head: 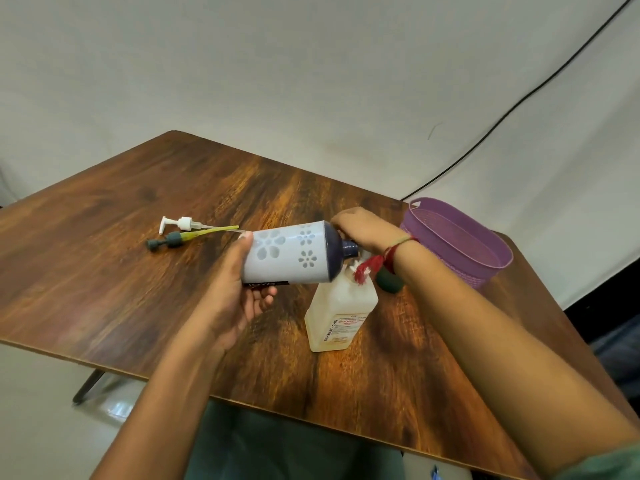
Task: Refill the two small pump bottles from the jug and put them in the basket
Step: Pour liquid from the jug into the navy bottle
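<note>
My left hand (239, 289) grips the base end of the jug (291, 252), a pale lavender bottle with flower cut-outs and a dark neck. It lies tipped almost level, with its mouth pointing right above the open top of a white small bottle (341, 315) standing on the table. My right hand (367, 228) curls over the jug's dark neck from behind, and its fingertips are hidden. A dark green small bottle (389, 282) stands mostly hidden under my right wrist. The purple basket (485, 268) stands on the table at the far right and holds nothing I can see.
Two pump heads lie on the wooden table (121, 271) at the left: a white one (180, 223) and a dark green one (166, 241) with a yellow tube. A black cable runs along the wall behind the basket. The table's near edge is close to my body.
</note>
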